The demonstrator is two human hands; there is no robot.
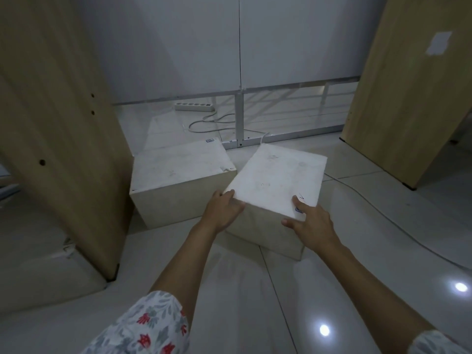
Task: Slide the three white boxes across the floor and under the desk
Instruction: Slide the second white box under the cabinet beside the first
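White cardboard, scuffed on top, makes up the box in hand (275,180): it sits on the glossy tiled floor (242,290) between the 2 wooden desk side panels, turned askew so that its long axis runs from the person's near side up and to the right, toward the metal frame (238,118) at the back. Its near face fronts the person, and both hands are on that near end. The left hand (223,212) wraps the near-left corner, fingers curled over the top edge and palm against the side. The right hand (310,221) lies flatter at the near-right corner, fingers spread apart, the forefinger reaching onto the lid beside a small blue mark; it presses rather than clasps.

Just to the left, a second white box (178,172) lies squarer to the opening, close against the left desk panel (63,123), its right corner near or touching the held box; I cannot tell which. What looks like a third white box (46,277) shows at the lower left, outside that panel, partly hidden.

Beyond, a power strip (194,106) and its cable (212,121) lie on the floor by the wall; another cable (398,221) trails off right past the right desk panel (408,98).

My judgement: the push goes forward, away from the person, and the right hand should lead to swing the box parallel to its neighbour.
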